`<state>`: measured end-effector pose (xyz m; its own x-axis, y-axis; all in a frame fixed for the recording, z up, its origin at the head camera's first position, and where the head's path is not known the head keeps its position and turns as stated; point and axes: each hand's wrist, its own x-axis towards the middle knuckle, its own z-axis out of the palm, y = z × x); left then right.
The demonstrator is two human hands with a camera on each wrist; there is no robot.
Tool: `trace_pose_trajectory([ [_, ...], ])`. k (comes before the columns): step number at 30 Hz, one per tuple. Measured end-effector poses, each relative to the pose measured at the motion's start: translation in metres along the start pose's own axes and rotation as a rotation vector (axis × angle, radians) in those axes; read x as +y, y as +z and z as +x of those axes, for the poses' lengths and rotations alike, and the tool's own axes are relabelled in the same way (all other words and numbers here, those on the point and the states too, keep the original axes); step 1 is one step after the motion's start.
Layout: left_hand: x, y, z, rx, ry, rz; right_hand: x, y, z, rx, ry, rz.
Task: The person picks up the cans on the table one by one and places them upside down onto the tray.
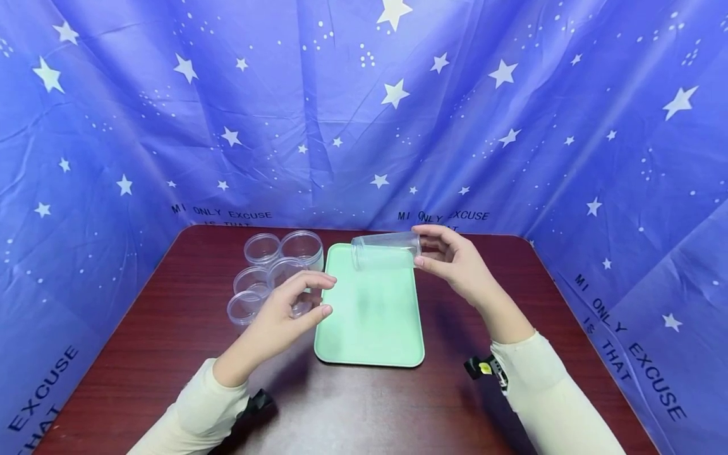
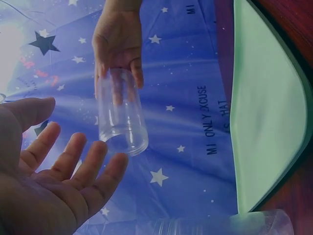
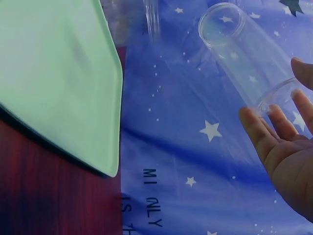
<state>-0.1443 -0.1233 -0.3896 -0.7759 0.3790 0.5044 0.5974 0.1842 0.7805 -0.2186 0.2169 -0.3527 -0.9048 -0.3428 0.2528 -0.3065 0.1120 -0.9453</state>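
A clear plastic cup point(image 1: 387, 251) lies on its side in the air above the far end of a light green tray point(image 1: 370, 335). My right hand point(image 1: 461, 268) holds its right end between thumb and fingers, and its ridged rim faces left. In the right wrist view, the fingers of the right hand point(image 3: 288, 152) are at the near end of the cup point(image 3: 249, 58). Over the tray's left edge, my left hand point(image 1: 279, 319) has thumb and fingers apart. Nothing is in the left hand point(image 2: 63, 186) in the left wrist view, which also shows the cup point(image 2: 121, 110) beyond.
Several clear cups point(image 1: 301, 253) stand grouped left of the tray, some partly behind the left hand. The dark red wooden table point(image 1: 352, 411) carries everything. A blue cloth point(image 1: 341, 114) with white stars hangs around the back and sides.
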Motion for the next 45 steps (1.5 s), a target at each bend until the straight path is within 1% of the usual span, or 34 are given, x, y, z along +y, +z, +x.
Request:
trace_pose_trajectory([
  [3,0.0,0.0,0.0,-0.006,-0.007,0.014,-0.003,-0.005,0.008,0.009,0.031,-0.026],
  [9,-0.002,0.001,-0.001,-0.019,-0.008,0.032,-0.006,-0.016,0.026,0.029,0.086,-0.114],
  [16,-0.001,0.002,-0.002,-0.04,-0.037,0.008,-0.002,-0.025,0.048,0.043,0.105,-0.24],
  [19,0.001,0.003,-0.002,-0.047,-0.044,0.01,-0.002,-0.027,0.057,0.047,0.128,-0.279],
  [26,0.002,0.004,-0.003,-0.054,-0.028,0.033,-0.001,-0.03,0.076,-0.001,0.138,-0.364],
  [32,0.002,0.004,-0.003,-0.065,-0.026,0.031,-0.005,-0.031,0.086,-0.036,0.154,-0.419],
  [38,0.0,0.005,-0.002,-0.096,-0.032,0.019,-0.006,-0.029,0.097,-0.068,0.169,-0.542],
  [45,-0.002,0.006,-0.002,-0.117,-0.027,0.051,-0.001,-0.023,0.106,-0.113,0.135,-0.691],
])
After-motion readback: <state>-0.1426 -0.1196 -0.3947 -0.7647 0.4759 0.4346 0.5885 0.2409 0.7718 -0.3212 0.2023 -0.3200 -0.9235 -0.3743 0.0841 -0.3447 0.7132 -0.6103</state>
